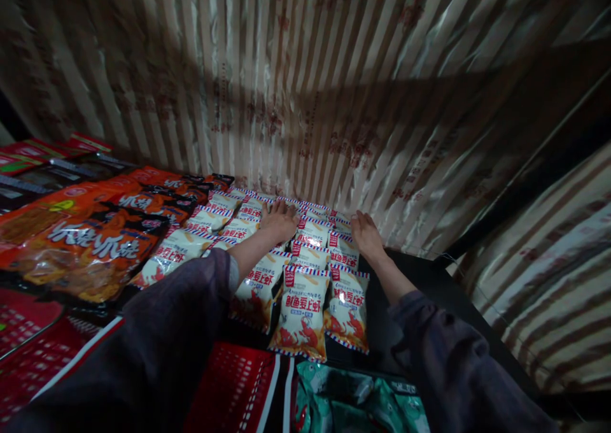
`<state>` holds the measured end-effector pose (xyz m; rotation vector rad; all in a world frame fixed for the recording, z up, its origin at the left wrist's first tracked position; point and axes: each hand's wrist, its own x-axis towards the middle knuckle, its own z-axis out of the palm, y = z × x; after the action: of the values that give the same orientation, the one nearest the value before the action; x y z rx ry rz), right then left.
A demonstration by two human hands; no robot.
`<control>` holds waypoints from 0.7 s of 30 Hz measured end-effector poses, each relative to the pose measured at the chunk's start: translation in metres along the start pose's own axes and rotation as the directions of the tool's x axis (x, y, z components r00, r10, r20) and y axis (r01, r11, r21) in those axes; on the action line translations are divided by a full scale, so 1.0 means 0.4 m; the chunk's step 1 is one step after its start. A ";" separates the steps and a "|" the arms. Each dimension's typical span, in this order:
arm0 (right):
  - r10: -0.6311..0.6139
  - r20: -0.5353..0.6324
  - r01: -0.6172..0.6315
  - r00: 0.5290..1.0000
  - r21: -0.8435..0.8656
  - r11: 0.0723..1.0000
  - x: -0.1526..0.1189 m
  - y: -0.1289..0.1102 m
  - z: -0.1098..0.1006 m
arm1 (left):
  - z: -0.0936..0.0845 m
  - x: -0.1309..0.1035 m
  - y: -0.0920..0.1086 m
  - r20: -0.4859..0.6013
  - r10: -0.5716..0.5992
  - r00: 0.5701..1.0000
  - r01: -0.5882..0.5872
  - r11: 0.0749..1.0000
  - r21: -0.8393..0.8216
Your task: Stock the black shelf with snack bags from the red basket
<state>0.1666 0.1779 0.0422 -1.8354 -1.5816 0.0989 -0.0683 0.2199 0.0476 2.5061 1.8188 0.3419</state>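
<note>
Rows of white and orange snack bags (302, 309) with red lettering and striped edges lie on a black shelf (422, 280). My left hand (280, 221) rests on bags toward the back of the rows, its fingers spread and pointing at the back wall. At the right end of the back bags is my right hand (366, 234), its fingers stretched out and close together beside the outermost bag. Neither hand is wrapped round a bag. My left sleeve covers part of the front bags on the left.
Orange and black snack bags (102, 248) lie to the left, with red packets (57, 148) beyond them. Red plastic baskets (233, 388) stand in front, and green bags (356, 401) lie at the bottom. A striped, creased sheet (296, 83) forms the back.
</note>
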 end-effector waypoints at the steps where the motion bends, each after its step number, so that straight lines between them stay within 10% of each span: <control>1: -0.093 -0.014 0.092 0.996 -0.038 0.995 -0.002 -0.031 -0.001 | -0.002 0.000 -0.008 0.003 -0.010 1.000 0.010 1.000 -0.010; 4: -0.298 0.053 0.302 0.953 -0.092 0.949 -0.009 -0.133 0.019 | -0.009 -0.005 -0.034 0.020 -0.004 1.000 0.004 1.000 -0.026; 12: -0.230 0.357 0.335 0.906 -0.267 0.904 -0.037 -0.265 0.144 | -0.021 -0.028 -0.074 0.055 0.161 0.985 -0.162 0.987 0.014; 21: -0.292 0.321 0.384 0.901 -0.276 0.881 -0.009 -0.268 0.152 | -0.031 0.000 -0.179 -0.074 -0.141 0.987 0.143 0.989 0.034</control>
<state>0.0464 0.2029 0.0534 -1.8111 -2.2105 -0.0901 -0.1380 0.2413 0.0491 2.4004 2.0362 0.3995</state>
